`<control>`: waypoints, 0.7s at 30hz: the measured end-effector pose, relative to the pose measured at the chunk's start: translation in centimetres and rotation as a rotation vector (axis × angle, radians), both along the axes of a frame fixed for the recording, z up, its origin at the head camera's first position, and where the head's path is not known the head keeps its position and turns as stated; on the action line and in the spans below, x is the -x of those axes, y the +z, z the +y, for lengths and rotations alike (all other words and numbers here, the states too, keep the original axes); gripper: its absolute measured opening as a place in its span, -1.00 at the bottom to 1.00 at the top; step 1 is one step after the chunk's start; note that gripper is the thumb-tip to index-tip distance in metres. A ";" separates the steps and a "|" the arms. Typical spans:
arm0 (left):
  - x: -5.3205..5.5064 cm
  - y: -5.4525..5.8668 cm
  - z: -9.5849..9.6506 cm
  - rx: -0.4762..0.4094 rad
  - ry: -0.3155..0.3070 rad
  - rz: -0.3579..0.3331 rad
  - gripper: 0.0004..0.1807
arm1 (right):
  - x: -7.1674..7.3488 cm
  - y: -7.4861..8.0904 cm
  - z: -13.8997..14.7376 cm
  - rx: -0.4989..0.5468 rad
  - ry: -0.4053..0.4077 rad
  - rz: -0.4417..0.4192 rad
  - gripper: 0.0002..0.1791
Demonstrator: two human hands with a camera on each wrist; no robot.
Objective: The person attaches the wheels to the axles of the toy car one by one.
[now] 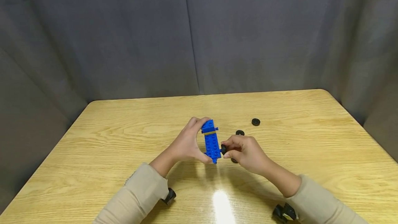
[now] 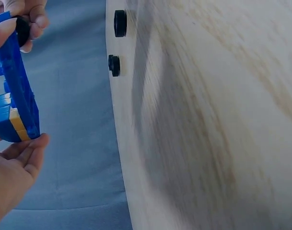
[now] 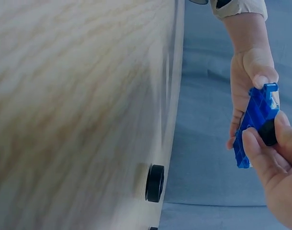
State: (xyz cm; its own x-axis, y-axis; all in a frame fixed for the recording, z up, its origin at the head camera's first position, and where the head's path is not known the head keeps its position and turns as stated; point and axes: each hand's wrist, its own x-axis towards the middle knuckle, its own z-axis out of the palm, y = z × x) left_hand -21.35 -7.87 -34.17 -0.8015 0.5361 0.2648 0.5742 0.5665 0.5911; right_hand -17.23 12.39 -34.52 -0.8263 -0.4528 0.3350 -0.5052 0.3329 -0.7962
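Observation:
My left hand (image 1: pixel 186 145) grips a blue toy car chassis (image 1: pixel 212 145) at its two ends, thumb at the near end and fingers at the far one. The chassis has studs, a yellow stripe and short axle pegs, and is held up above the table. In my right hand (image 1: pixel 248 153) a black wheel (image 1: pixel 223 149) is pinched between thumb and fingers, right at a near-end axle peg on the chassis's right side. The right wrist view shows the wheel (image 3: pixel 267 132) against the blue chassis (image 3: pixel 258 112), partly covered by fingers.
On the wooden table (image 1: pixel 124 127) lie loose black wheels: one farther back (image 1: pixel 256 122), another wheel (image 1: pixel 239 132) just beyond my right hand, and a third wheel (image 1: pixel 234 160) partly hidden under that hand. A grey curtain (image 1: pixel 140 44) hangs behind the table.

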 end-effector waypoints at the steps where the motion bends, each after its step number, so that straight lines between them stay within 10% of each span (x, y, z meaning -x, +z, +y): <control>1: 0.0 0.0 0.0 -0.003 0.003 -0.001 0.17 | 0.0 0.0 0.0 0.005 0.001 0.000 -0.83; 21: 0.1 0.8 0.0 0.019 -0.033 -0.050 0.17 | 0.1 0.7 -0.1 -0.057 -0.013 -0.032 -0.78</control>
State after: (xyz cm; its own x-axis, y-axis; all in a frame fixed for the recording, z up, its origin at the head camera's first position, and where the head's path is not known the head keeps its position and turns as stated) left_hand -21.43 -7.83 -33.39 -0.7950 0.5674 0.2145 0.5632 0.5591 0.6084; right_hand -17.34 12.27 -33.78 -0.8420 -0.4598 0.2821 -0.4751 0.3844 -0.7915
